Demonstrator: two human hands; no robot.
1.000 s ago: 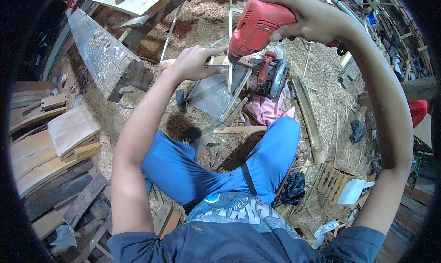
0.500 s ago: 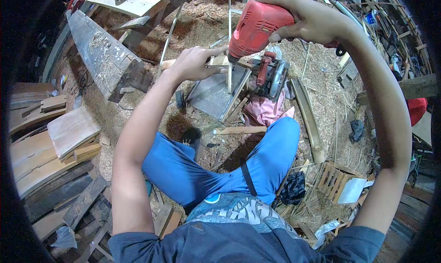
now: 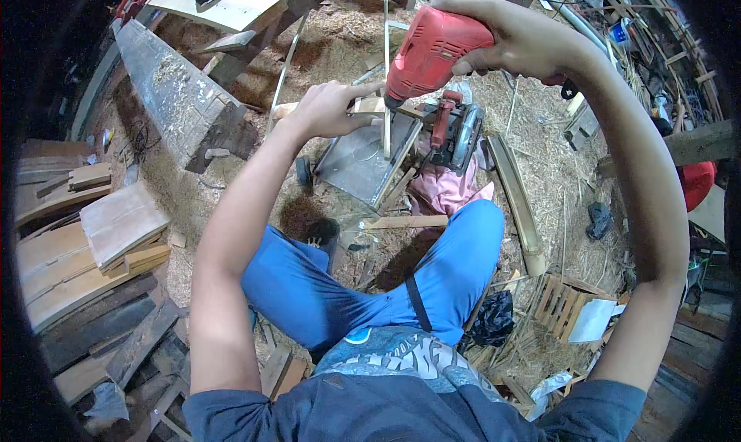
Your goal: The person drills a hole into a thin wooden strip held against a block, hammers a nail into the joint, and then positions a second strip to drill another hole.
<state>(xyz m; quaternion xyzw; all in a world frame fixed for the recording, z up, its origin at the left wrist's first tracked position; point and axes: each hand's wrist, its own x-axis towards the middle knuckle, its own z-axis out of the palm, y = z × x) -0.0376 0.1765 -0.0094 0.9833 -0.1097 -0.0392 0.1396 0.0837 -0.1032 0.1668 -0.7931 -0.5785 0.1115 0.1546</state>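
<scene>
My right hand point(image 3: 519, 42) is wrapped around the body of a red power drill point(image 3: 437, 50) at the top of the view. The drill's nose tilts down to the left and meets a thin upright wooden strip point(image 3: 387, 137). My left hand point(image 3: 330, 108) holds this strip just left of the drill tip, index finger above and thumb below. Its other fingers are partly hidden, and so is the drill's bit. Below the hands lies a dark flat panel point(image 3: 359, 164) with wooden edges. To its right stands a circular saw point(image 3: 455, 132).
A pink cloth point(image 3: 444, 189) lies under the saw. A heavy timber beam point(image 3: 181, 94) is at the left, with stacked boards point(image 3: 123, 222) nearer me. A long wooden piece point(image 3: 517, 203) and a black plastic bag point(image 3: 492, 318) are on the right. Sawdust covers the ground.
Both hands and the drill stay almost in place, with only a very slight shift. The drill tip remains against the wooden strip.
</scene>
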